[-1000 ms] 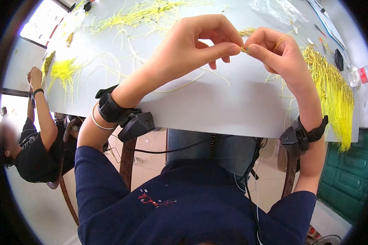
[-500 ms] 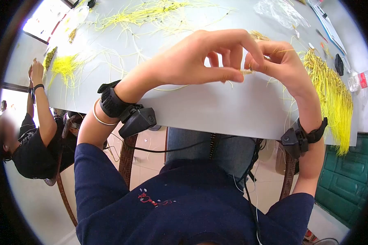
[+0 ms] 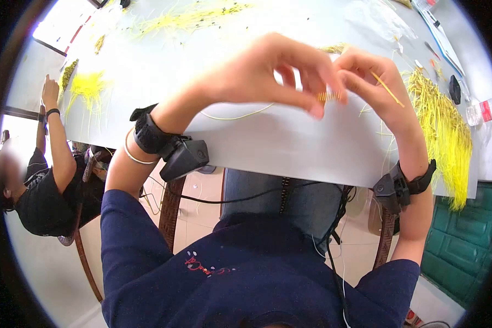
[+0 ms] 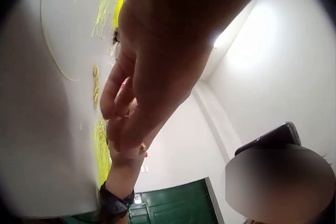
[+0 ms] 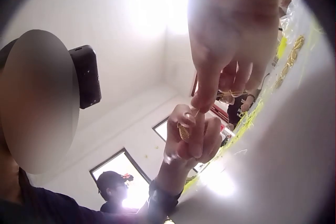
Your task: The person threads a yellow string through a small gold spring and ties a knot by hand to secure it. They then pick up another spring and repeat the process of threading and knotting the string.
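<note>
A small gold coiled cord [image 3: 329,96] spans the gap between the hands above the table. My left hand [image 3: 281,74], its fingertips blurred, has thumb and forefinger about the coil. My right hand [image 3: 374,76] pinches the coil's far end between thumb and forefinger. A stiff yellow strand [image 3: 388,89] lies across the back of the right hand. In the right wrist view the fingertips of both hands meet, and the ribbed gold coil [image 5: 183,131] shows against the left hand [image 5: 194,140]. The left wrist view mostly hides the coil behind the fingers.
A thick bundle of yellow-green cords [image 3: 443,131] hangs over the table's right edge. More cords [image 3: 191,19] and a clear plastic bag [image 3: 374,22] lie at the back. A bottle [image 3: 484,111] is at the right. Another person [image 3: 44,197] sits at the left.
Both hands have come down and nearer to me. The left fingers spread, then shifted about the coil, and more of the coil shows. The yellow strand swung across the right hand.
</note>
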### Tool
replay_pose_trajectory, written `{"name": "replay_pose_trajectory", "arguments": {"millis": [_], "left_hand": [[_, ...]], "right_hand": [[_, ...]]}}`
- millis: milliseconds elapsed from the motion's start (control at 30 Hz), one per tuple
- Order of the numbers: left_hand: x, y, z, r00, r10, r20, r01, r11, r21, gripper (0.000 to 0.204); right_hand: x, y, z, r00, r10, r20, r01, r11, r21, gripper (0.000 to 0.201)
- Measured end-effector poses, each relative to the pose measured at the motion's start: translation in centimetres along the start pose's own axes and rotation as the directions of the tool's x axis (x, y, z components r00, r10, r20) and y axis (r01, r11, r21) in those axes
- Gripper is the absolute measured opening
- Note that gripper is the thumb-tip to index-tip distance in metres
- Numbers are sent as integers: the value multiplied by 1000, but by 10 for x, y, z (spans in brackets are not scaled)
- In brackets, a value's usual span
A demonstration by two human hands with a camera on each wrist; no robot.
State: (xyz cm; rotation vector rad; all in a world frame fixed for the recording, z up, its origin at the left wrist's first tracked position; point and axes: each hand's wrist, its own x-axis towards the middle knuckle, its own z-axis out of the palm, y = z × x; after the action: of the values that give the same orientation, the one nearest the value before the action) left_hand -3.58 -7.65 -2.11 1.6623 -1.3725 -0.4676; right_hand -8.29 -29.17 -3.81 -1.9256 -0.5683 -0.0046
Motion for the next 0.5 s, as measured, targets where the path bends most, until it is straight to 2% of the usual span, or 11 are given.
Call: {"name": "replay_pose_trajectory", "arguments": {"millis": [67,133,167,200,267,300,367,400,433,500], "left_hand": [[1,-3,-8,975,43,-217,-62,995,-82,20],[1,-22,-23,912,64,-405,-95,994,-57,22],[-2,-23,-31,875,42,-482,-116,985,-124,20],[2,-23,-37,863,58,-502,-217,940,-265,20],[-1,-23,-53,789,107,-605,-298,928,-225,22],[-5,-21,-58,788,107,-606,-297,928,-223,22],[-4,-9,-61,731,27,-682,-224,953,-202,23],[-6,-9,-63,730,28,-683,-224,954,-200,23],[-6,-10,-65,677,82,-732,-143,989,-21,23],[-4,-10,-67,596,233,-769,27,951,309,26]], "right_hand": [[0,2,0,999,21,-27,-21,1000,-1,20],[-1,5,-5,990,-10,-140,12,1000,16,20],[-1,6,-5,986,6,-168,3,999,52,19],[0,7,-4,986,4,-167,5,999,50,19],[1,7,-4,980,35,-195,-19,996,82,19],[2,6,-3,980,33,-194,-17,996,83,19],[-1,6,-6,986,77,-146,-65,994,86,19],[0,3,-4,986,75,-146,-63,994,86,19],[0,2,-2,988,80,-130,-69,994,88,18],[1,0,0,990,82,-112,-72,993,90,18]]}}
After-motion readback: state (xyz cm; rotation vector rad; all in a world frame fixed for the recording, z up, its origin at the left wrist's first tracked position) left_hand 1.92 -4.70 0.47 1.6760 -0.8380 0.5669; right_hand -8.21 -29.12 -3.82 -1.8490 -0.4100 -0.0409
